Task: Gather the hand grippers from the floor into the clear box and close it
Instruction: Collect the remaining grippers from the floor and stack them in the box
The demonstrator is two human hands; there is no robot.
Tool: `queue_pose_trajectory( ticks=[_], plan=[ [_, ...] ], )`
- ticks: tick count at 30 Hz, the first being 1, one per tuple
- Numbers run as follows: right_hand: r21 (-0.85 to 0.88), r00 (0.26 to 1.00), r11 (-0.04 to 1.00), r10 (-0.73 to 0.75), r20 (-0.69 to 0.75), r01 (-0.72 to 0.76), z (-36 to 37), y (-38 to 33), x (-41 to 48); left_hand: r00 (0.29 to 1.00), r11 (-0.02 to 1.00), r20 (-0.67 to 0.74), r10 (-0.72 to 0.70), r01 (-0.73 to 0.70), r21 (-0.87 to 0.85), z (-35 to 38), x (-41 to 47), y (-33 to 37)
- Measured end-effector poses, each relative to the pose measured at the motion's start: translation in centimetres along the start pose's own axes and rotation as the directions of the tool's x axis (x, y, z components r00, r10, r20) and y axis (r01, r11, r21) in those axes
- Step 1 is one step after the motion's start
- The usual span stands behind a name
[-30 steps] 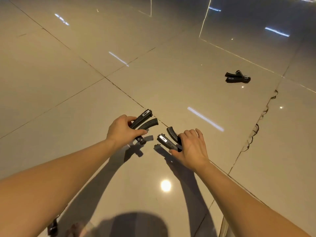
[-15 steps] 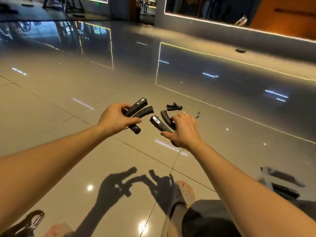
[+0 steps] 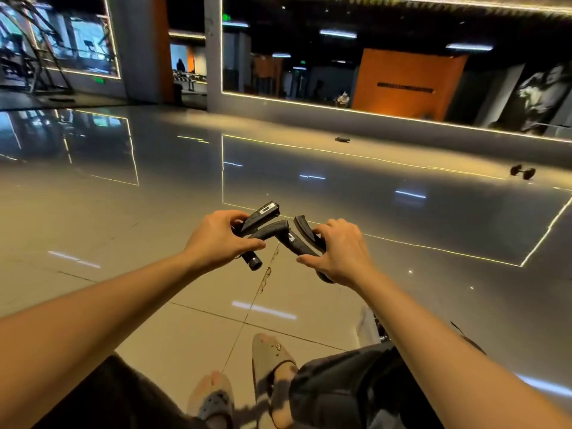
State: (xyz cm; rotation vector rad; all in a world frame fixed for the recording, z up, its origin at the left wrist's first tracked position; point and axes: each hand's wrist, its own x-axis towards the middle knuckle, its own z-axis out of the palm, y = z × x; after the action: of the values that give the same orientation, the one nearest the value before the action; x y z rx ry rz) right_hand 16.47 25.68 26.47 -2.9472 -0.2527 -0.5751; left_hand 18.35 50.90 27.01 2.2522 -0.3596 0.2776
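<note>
My left hand [image 3: 216,243] grips a black hand gripper [image 3: 263,221], whose two handles fan out up and to the right and whose knob points down. My right hand [image 3: 340,255] holds a second black hand gripper [image 3: 301,239], its handles pointing up and left. Both are held in the air at waist height, tips almost touching. Another dark hand gripper [image 3: 342,139] lies far off on the floor near the wall. The clear box is not in view.
Glossy tiled floor [image 3: 123,227] stretches ahead to a mirrored wall [image 3: 340,72]. A small dumbbell [image 3: 523,172] lies at the far right. My legs and sandalled feet [image 3: 272,366] are below. Gym machines [image 3: 31,57] stand at the far left.
The view has risen from the floor to the room as I stood up. Both hands lifted their grippers off the floor and drew them closer together.
</note>
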Motion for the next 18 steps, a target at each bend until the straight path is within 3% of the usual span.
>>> queue_pose_trajectory(
  ticks=[11,18],
  plan=[
    [-0.108,0.995,0.989,0.102,-0.020,-0.104,-6.6,9.0,-6.0,0.984,0.990,0.111,0.139,-0.134,-0.055,6.2,1.8,7.9],
    [-0.040,0.940,0.941,0.338,0.043,-0.336,-5.3,16.9,-9.3,0.960,0.987,0.245,0.136,-0.109,-0.118,13.5,4.2,10.6]
  ],
)
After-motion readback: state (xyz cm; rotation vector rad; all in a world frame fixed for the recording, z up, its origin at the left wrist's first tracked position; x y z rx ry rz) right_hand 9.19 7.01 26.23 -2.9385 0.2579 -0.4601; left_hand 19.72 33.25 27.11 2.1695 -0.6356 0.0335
